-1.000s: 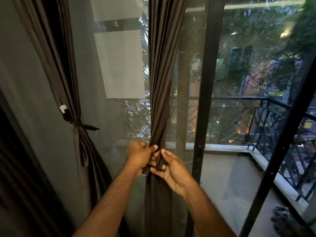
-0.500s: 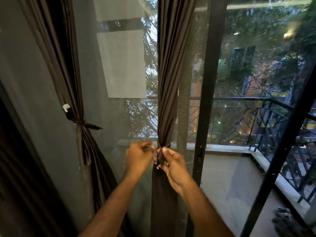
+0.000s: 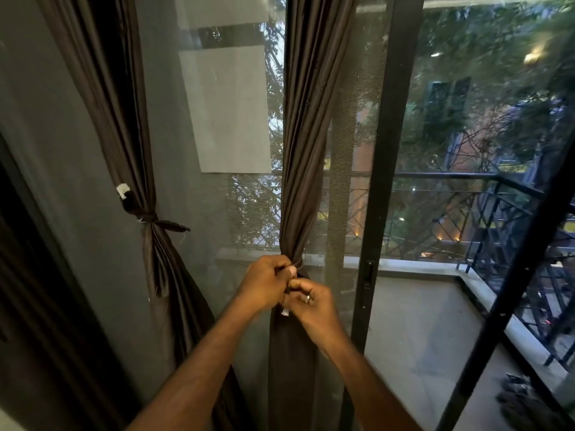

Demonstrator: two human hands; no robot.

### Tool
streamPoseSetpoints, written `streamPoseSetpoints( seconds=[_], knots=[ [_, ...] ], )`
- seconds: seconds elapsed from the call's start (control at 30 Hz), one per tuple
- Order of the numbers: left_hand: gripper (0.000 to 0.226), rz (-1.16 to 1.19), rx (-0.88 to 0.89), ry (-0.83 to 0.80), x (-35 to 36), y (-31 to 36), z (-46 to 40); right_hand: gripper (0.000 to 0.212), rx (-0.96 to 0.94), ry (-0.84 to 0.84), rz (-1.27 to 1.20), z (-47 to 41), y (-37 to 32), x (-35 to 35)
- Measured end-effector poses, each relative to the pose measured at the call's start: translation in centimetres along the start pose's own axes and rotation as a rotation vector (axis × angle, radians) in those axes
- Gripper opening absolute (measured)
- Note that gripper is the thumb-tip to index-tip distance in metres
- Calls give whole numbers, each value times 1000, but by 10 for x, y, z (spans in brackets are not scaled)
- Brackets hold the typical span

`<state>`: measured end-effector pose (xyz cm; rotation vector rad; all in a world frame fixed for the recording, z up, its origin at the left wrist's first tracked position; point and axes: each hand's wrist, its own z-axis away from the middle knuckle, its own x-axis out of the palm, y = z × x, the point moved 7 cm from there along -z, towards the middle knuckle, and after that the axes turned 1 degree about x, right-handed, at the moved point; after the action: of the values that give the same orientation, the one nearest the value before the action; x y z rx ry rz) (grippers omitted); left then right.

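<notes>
Curtain (image 3: 306, 150) bunched | left grip (image 3: 267, 286) pinches tie (image 3: 297, 263) | right grip (image 3: 314, 306) curled round tie end

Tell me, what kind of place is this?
Probably a room in a home, at the balcony door: a brown curtain gathered up, a sliding glass door, and a balcony railing outside.

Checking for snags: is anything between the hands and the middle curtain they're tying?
Nothing visible does. The left hand and right hand both grip the tie at the middle curtain's gathered waist. The mesh screen lies behind the curtain and the door frame to its right, neither between hands and cloth.
</notes>
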<state>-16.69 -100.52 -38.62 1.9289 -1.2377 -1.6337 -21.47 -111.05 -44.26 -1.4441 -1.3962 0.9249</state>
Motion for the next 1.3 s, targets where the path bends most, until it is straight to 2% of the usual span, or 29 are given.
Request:
streamPoseSetpoints(
  seconds=[0.1, 0.17, 0.23, 0.37, 0.47, 0.53, 0.6, 0.73, 0.83, 0.9, 0.97, 1.13, 1.3],
  knots=[
    [39, -46, 60, 5, -3, -2, 1, 26, 54, -2, -44, 11, 6, -9],
    [36, 9, 93, -7, -3, -3, 3, 28, 63, 4, -60, 16, 7, -16],
    [30, 15, 199, 12, -4, 0, 5, 27, 29, 36, 6, 16, 5, -23],
    [27, -8, 345, -7, 6, 1, 8, 32, -150, -15, 339, 13, -19, -21],
    [29, 8, 418, -37, 10, 5, 13, 32, -404, -31, 523, 8, -63, -18],
    [29, 87, 451, -55, 10, 11, 19, 29, -518, 44, 536, 1, -86, -22],
    [25, 133, 487, -55, 14, 16, 26, 26, -510, 111, 473, -7, -96, -27],
    [18, 62, 476, 104, 16, 14, 31, 22, -486, 69, 504, -17, -93, -22],
    [30, 120, 424, 219, 8, 7, 27, 22, -580, 33, 700, -12, -85, -22],
    [34, 124, 407, 267, 1, 5, 25, 34, -610, 8, 839, -5, -76, -22],
    [31, 87, 426, 313, -5, 9, 26, 43, -623, 17, 931, 1, -72, -20],
    [35, -58, 523, 342, -9, 22, 26, 43, -702, 92, 1042, 2, -77, -13],
    [35, -278, 627, 335, -11, 27, 26, 31, -720, 112, 1088, -2, -74, -9]
  ],
)
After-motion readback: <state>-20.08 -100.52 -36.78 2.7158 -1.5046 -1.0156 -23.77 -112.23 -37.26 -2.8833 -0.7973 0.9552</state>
